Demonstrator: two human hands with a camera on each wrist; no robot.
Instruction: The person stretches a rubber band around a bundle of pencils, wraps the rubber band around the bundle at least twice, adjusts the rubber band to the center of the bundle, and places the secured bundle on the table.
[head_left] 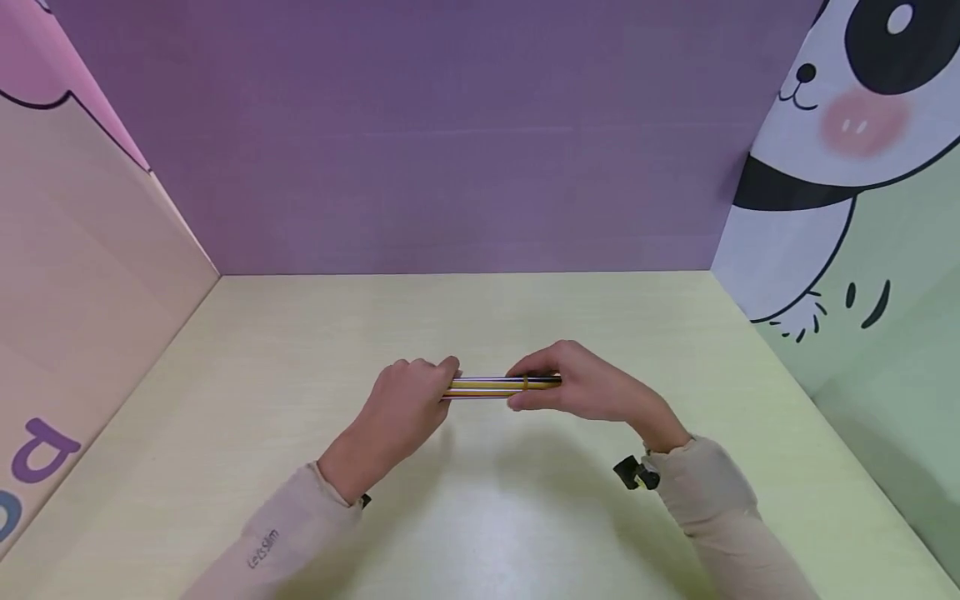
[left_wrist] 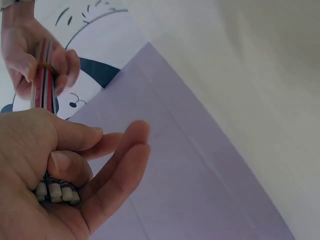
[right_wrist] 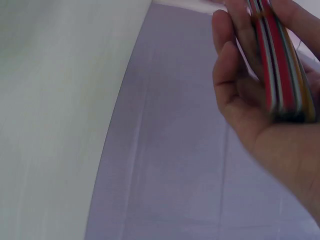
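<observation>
A bundle of striped pencils (head_left: 480,387) is held level above the table, between both hands. My left hand (head_left: 405,408) grips its left end; the white erasers (left_wrist: 57,192) show in the palm in the left wrist view. At the other end, my right hand (head_left: 592,387) holds the bundle with the thumb on the near side and the fingers on the far side. A thin yellowish-brown rubber band (head_left: 526,382) goes round the pencils near the right fingers. In the right wrist view, the blurred flat ends of the pencils (right_wrist: 280,65) point toward the right palm.
A pale wooden table (head_left: 300,333) lies below the hands. It is bordered by a purple back wall (head_left: 465,142), a pinkish left panel (head_left: 90,250) and a green right panel (head_left: 900,375) with a printed panda. Small dark cameras (head_left: 636,472) sit at the wrists.
</observation>
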